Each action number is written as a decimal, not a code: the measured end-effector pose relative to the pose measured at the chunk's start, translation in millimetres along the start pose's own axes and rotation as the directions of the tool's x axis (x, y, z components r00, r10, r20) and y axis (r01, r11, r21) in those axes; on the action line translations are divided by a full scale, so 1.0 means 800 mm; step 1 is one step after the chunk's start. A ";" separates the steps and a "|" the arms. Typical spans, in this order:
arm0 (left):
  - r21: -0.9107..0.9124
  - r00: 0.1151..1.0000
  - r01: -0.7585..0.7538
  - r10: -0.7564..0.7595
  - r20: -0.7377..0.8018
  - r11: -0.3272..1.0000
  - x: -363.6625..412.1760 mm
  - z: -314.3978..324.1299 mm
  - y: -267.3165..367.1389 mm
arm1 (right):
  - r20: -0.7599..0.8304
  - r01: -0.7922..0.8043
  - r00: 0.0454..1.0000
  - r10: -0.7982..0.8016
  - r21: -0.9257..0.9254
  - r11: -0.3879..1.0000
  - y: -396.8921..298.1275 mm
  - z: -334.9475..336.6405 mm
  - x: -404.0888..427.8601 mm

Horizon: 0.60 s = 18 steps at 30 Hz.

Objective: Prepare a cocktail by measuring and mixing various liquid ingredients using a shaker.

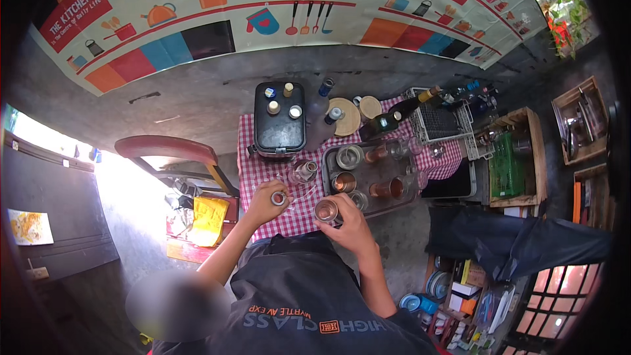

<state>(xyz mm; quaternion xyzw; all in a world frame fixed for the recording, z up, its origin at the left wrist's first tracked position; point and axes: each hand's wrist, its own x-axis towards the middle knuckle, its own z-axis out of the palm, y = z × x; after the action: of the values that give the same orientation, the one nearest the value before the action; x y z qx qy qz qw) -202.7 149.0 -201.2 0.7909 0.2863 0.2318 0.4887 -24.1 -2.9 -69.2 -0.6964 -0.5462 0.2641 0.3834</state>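
Observation:
My left hand (267,202) is closed around a small round container (278,198) whose open mouth faces up. The fingers hide most of its body. In my right hand (349,222) is a copper-coloured cup (326,211), held over the near edge of the table, with its open top towards me. Just beyond my left hand a clear glass bottle (301,172) stands on the red-and-white checked tablecloth (261,172). Beyond my right hand a dark metal tray (365,172) bears several copper cups (344,182) and clear glasses (349,157).
A black lidded box (280,130) with several bottle caps on top stands at the back left. Beside it are frosted bottles (318,128), round woven mats (345,117) and dark bottles (379,125). A wire basket (438,123) is at the right, a wooden chair (167,150) at the left.

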 end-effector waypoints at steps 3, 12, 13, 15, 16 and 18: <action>0.083 0.995 -0.077 0.082 -0.050 0.994 0.000 0.003 -0.016 | -0.051 -0.015 0.999 0.015 0.003 1.000 0.000 0.014 -0.001; 0.148 0.989 -0.071 0.089 -0.119 0.986 0.000 0.018 -0.079 | -0.133 -0.039 0.990 0.041 0.013 0.999 -0.004 0.041 -0.015; 0.147 0.989 -0.068 0.087 -0.122 0.987 0.003 0.018 -0.080 | -0.145 -0.035 0.989 0.037 0.013 0.999 -0.006 0.044 -0.016; 0.160 0.994 -0.030 0.046 -0.099 0.987 0.009 0.019 -0.085 | -0.143 -0.041 0.989 0.043 0.018 0.999 -0.008 0.046 -0.015; 0.181 0.992 -0.046 0.067 -0.108 0.982 0.010 0.018 -0.081 | -0.144 -0.050 0.988 0.052 0.023 0.999 -0.009 0.046 -0.017; 0.207 0.983 -0.081 0.113 -0.144 0.975 0.017 0.015 -0.075 | -0.147 -0.056 0.987 0.059 0.026 0.998 -0.008 0.048 -0.018</action>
<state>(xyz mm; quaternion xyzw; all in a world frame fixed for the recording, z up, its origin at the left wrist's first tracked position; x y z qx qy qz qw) -198.8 172.0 -259.7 0.8288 0.3062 0.2861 0.3708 -61.8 -7.0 -86.9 -0.7252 -0.4930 0.2290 0.4226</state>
